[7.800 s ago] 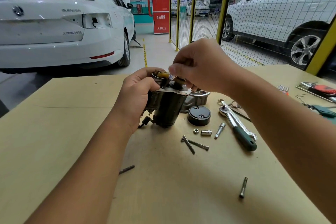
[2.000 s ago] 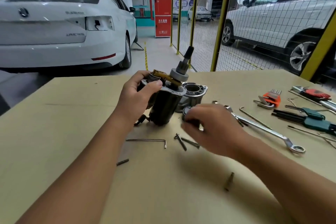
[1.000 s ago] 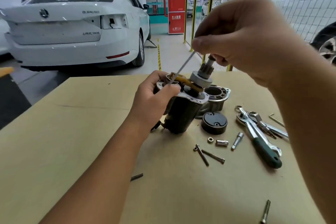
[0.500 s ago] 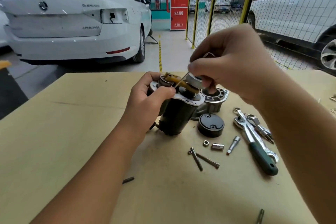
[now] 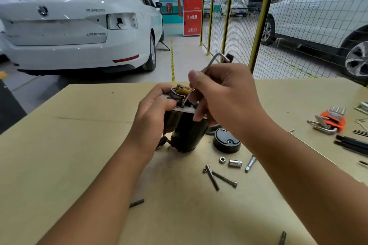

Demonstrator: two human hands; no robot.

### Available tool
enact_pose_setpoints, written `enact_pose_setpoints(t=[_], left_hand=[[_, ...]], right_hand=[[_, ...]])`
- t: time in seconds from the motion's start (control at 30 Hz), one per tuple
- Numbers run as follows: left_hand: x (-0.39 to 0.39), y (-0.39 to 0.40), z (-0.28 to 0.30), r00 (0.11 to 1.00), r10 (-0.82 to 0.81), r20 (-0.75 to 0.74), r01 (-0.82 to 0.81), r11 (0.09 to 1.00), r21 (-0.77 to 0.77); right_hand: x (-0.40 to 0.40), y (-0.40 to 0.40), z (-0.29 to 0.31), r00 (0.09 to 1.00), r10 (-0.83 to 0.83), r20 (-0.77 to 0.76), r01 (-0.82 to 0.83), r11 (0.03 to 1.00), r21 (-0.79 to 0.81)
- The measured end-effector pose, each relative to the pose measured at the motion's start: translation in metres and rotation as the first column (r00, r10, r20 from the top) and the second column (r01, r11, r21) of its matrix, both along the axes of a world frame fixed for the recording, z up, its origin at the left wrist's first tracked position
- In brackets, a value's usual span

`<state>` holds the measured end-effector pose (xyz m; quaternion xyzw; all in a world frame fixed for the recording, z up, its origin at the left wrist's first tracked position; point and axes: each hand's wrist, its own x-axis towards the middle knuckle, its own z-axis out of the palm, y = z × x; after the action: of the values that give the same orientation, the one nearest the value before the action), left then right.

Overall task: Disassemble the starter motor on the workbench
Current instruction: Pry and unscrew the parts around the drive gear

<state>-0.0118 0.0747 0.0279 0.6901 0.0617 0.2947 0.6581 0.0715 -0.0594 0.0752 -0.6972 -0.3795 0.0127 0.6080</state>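
Observation:
The dark starter motor (image 5: 187,133) stands upright on the workbench (image 5: 59,145). My left hand (image 5: 153,109) grips its upper part beside the yellow lever (image 5: 182,89). My right hand (image 5: 225,93) pinches an L-shaped hex key (image 5: 211,63), whose long end points down onto the motor's silver top plate (image 5: 183,108). The pinion shaft tip (image 5: 229,58) sticks up behind my right hand, which hides most of the shaft.
A black end cap (image 5: 226,142) lies right of the motor. Two long bolts (image 5: 219,178), a nut (image 5: 222,159), a socket (image 5: 235,163) and a bit (image 5: 250,163) lie in front. An orange hex key set (image 5: 330,120) sits at the right. A small pin (image 5: 137,203) lies near my left forearm.
My right hand picked up the hex key from the bench, raised it above the motor, then lowered it so its tip reaches the top plate. My left hand kept its grip.

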Motion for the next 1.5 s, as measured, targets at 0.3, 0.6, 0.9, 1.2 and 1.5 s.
enact_pose_setpoints(t=[0.3,0.6,0.9,1.2,1.5], left_hand=[[-0.0001,0.0008,-0.0014,1.0,-0.003,-0.001,0.003,1.0,-0.002],[-0.0003,0.0018,-0.0027,1.0,-0.024,0.004,0.025,0.999,-0.023],[0.0012,0.0038,-0.004,1.0,-0.015,-0.007,0.015,0.999,-0.031],[0.0009,0.0063,-0.0058,1.0,-0.008,-0.019,0.008,1.0,0.007],[0.0002,0.0059,0.0034,0.977,0.089,0.195,-0.164,0.895,0.414]], right_hand=[[0.0014,-0.0021,0.0029,0.995,0.054,-0.087,-0.053,0.999,0.013],[0.0004,0.0032,-0.0065,1.0,-0.005,0.001,0.005,1.0,0.03],[0.0002,0.0018,-0.0039,0.999,0.036,-0.039,-0.034,0.999,0.039],[-0.0013,-0.0002,-0.0007,0.999,0.042,-0.018,-0.042,0.999,0.017],[0.0,0.002,0.001,0.999,0.048,0.018,-0.047,0.997,-0.059]])
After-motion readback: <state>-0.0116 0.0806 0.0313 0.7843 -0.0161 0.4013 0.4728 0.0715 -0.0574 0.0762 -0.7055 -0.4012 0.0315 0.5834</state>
